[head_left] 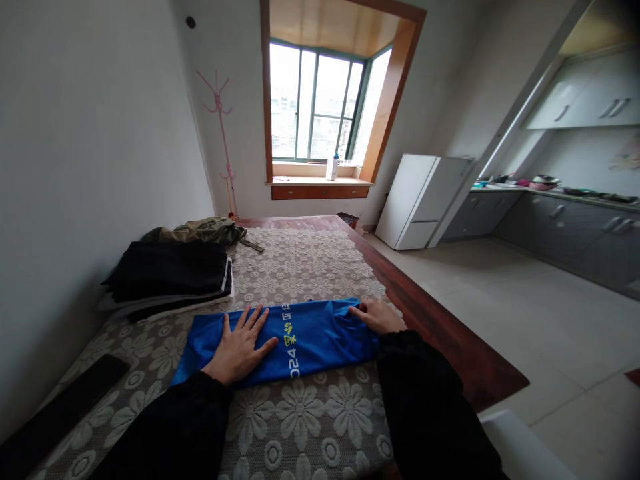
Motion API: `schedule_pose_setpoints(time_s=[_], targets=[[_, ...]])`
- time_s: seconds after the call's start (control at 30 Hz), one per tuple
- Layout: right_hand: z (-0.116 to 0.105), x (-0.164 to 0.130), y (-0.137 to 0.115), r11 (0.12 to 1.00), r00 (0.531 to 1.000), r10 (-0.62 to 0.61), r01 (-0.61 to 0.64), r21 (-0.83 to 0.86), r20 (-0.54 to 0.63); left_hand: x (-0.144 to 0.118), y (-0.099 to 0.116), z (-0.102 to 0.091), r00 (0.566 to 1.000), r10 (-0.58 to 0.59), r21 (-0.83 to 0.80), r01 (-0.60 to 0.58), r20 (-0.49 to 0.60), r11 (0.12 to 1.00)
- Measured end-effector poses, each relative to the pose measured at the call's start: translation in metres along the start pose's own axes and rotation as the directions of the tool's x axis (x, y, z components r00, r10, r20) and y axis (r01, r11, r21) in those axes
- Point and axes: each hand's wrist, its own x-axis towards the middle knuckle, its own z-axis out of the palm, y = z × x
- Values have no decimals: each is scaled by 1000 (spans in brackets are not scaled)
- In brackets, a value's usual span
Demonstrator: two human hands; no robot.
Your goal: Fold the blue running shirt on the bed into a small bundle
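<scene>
My left hand (237, 349) is lying flat on the folded blue cloth (320, 337), fingers splayed wide open, while my right hand (381, 317) is curling its fingers at the cloth's right end, tbh can't tell if they're actually pinching it. The cloth is sitting on the lacy flower tablecloth (300, 413) right in front of me, dark folded pile (173, 270) resting just past its left part

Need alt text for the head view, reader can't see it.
A left hand lies flat and spread on folded blue fabric with printed lettering; the right hand curls at its right end. It lies on a floral lace tablecloth, near a stack of dark folded fabric. Behind: a window and white fridge.
</scene>
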Motion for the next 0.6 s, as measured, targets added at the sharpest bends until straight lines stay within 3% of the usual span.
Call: schedule_pose_setpoints(time_s=[0.2, 0.6], targets=[[16, -8, 9, 978, 992, -128, 127, 168, -3, 1, 3, -4, 999, -15, 0, 15, 29, 1000], [33, -23, 24, 912, 989, -75, 120, 393, -127, -1, 7, -9, 997, -40, 20, 39, 68, 999]])
